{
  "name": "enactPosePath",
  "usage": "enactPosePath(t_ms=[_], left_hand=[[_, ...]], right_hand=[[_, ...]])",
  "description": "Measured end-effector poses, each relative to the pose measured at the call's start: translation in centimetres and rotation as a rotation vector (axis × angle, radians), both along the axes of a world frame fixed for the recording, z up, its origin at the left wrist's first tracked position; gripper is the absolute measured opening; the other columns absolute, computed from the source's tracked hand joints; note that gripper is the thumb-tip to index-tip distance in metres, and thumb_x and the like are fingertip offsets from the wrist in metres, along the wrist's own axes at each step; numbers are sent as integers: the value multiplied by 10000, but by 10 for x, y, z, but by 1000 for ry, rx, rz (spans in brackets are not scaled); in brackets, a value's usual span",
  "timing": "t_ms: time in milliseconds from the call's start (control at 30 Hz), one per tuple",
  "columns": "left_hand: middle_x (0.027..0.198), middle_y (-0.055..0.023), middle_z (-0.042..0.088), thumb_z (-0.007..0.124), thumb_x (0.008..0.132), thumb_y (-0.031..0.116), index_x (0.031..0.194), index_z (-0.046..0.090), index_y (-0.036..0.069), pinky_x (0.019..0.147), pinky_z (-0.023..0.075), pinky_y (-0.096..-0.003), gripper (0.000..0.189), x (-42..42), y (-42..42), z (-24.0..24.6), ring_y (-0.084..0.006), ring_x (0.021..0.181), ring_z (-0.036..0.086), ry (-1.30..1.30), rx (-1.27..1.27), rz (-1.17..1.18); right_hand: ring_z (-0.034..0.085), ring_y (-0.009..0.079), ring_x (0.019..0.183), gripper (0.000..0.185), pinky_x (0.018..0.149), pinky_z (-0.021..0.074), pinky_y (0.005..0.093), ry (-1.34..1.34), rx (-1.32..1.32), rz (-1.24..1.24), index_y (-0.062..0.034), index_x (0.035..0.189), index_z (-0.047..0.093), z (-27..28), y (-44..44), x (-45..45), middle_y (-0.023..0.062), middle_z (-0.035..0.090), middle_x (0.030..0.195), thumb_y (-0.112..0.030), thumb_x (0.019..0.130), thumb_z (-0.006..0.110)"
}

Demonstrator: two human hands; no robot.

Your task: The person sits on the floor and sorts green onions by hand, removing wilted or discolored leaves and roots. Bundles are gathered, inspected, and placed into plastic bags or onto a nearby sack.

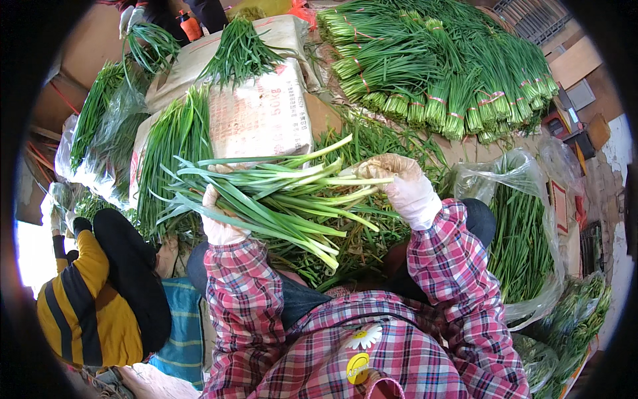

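Observation:
My left hand (219,214), in a whitish glove, is closed around a loose bunch of garlic chives (279,194) at its leafy side; the pale stem ends fan out to the right. My right hand (391,182), in a glove with a brown-stained finger area, pinches the pale ends of a few stems at the bunch's right side. Below both hands lies a heap of loose green leaves and trimmings (379,224). A pile of longer chives (174,144) rests on the sack edge, just beyond my left hand.
Printed woven sacks (259,119) stand ahead, with a leafy bunch (241,55) on top. Many banded bundles (448,75) are heaped at the upper right. An open plastic bag of greens (521,239) is at my right. A person in yellow and black (94,309) sits at my left; another person's gloved hands (132,20) hold greens.

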State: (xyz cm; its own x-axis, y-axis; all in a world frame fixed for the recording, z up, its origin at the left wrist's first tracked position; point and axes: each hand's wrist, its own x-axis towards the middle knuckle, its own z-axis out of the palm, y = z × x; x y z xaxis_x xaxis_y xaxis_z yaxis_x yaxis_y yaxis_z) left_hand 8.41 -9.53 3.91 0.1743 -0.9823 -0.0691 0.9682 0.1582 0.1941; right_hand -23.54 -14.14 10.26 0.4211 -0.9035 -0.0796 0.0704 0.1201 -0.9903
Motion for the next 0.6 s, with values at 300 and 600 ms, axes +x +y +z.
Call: enactPosePath(t_ms=[300, 600], left_hand=[[1137, -128, 601, 510, 882, 97, 1169, 553, 28, 1058, 415, -509, 299, 2, -4, 6, -308, 1123, 545, -175, 178, 139], [1139, -79, 638, 498, 895, 105, 1173, 597, 81, 1060, 400, -555, 295, -10, 0, 17, -304, 1150, 542, 69, 27, 33]], right_hand=[[616, 150, 874, 226, 829, 479, 274, 19, -108, -339, 54, 1030, 673, 20, 13, -18, 108, 702, 991, -121, 888, 683], [639, 273, 936, 237, 928, 459, 409, 328, -1069, -151, -86, 1007, 734, 45, 15, -11, 84, 692, 922, -263, 871, 656]])
